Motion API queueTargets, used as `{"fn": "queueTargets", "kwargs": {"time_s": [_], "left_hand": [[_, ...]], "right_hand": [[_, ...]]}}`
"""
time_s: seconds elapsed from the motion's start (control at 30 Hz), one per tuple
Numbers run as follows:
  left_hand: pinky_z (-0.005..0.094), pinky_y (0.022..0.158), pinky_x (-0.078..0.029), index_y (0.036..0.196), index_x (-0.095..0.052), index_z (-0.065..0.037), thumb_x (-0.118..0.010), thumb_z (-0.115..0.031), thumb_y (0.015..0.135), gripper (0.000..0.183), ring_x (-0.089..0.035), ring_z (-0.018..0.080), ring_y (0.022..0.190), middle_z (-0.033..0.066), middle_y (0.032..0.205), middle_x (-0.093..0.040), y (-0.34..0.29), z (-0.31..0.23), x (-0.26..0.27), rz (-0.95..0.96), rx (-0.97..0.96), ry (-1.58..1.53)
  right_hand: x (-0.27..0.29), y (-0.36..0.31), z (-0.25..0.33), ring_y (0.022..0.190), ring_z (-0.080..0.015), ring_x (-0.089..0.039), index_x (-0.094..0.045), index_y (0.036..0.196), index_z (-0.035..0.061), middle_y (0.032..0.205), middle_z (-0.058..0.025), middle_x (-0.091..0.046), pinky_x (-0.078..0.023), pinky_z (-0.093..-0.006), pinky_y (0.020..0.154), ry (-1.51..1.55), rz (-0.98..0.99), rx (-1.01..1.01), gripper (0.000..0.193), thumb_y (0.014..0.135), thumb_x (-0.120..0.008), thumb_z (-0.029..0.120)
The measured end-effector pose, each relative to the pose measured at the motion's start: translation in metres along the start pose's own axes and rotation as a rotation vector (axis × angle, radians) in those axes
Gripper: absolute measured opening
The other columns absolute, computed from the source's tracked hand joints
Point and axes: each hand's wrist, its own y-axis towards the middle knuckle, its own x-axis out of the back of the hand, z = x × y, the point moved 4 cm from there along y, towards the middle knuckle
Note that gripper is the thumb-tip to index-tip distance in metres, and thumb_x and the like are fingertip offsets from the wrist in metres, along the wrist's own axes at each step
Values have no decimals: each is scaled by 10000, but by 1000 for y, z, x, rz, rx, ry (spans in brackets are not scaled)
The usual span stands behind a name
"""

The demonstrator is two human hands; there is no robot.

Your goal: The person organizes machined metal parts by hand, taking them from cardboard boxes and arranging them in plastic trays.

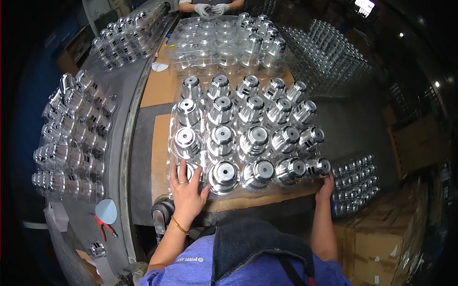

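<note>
The left hand [187,193] makes a flat grip, fingers spread and pressed down on the near left corner of the clear plastic tray [170,119], covering part of the nearest polished metal cup [191,170]. The right hand [326,185] grips the opposite near corner, fingers curled on the tray's edge just below the end cup [318,167]; whether they close under the rim I cannot tell. Between the two grips runs the front row of cups, and three more rows stand beyond the fingers, all mouth-down in their pockets.

The tray looks thin and flexible, and the load is heavy and far ahead of both grips. Lifted only from the near corners, it could sag in the middle or tip away, spilling cups onto the surface [148,143]. The flat left grip could also slip on the glossy plastic.

A second tray [200,52], partly filled, lies beyond, where another person's gloved hands [211,9] work.
</note>
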Motion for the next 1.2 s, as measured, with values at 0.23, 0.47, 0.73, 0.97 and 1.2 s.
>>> {"fn": "queueTargets", "kwargs": {"time_s": [0.23, 0.47, 0.73, 0.97, 1.2], "left_hand": [[535, 987, -297, 1139, -578, -153, -744, -225, 654, 518, -266, 460, 1246, 198, 1346, -359, 0, 2, -2, -5, 10, -23], [510, 1002, -293, 1121, -592, -131, -706, -204, 688, 453, -263, 458, 1247, 222, 1324, -379, 1, -4, -4, -37, 26, 14], [513, 999, -295, 1092, -606, -119, -682, -172, 698, 405, -276, 454, 1237, 220, 1318, -385, 1, -8, -10, -102, 10, 55], [512, 999, -297, 1079, -609, -108, -670, -147, 698, 388, -286, 452, 1232, 214, 1305, -395, 0, -9, -12, -131, 32, 52], [501, 1011, -285, 1054, -606, -101, -663, -118, 692, 366, -291, 429, 1239, 199, 1324, -387, -1, -9, -11, -160, 60, 58]], "right_hand": [[-13, -10, 11, 921, -157, -539, -555, 1079, 2, 1000, -58, -577, -426, -280, 811, -82, -34, 2, 306, 782, -511, 61], [-4, -4, 1, 1060, -175, -529, -522, 1209, -22, 1163, -71, -566, -394, -283, 919, -24, -45, -22, 451, 769, -574, 61], [-10, -7, 4, 1072, -179, -523, -523, 1198, -30, 1179, -81, -556, -383, -295, 936, 27, -50, 42, 452, 775, -617, 100], [-18, -15, 14, 1071, -167, -517, -523, 1190, -35, 1163, -75, -565, -375, -286, 929, -22, -40, 47, 477, 756, -640, 123], [-26, -22, 27, 1027, -170, -527, -526, 1187, -8, 1123, -61, -568, -386, -289, 909, -61, 31, 8, 452, 764, -599, 136]]}}
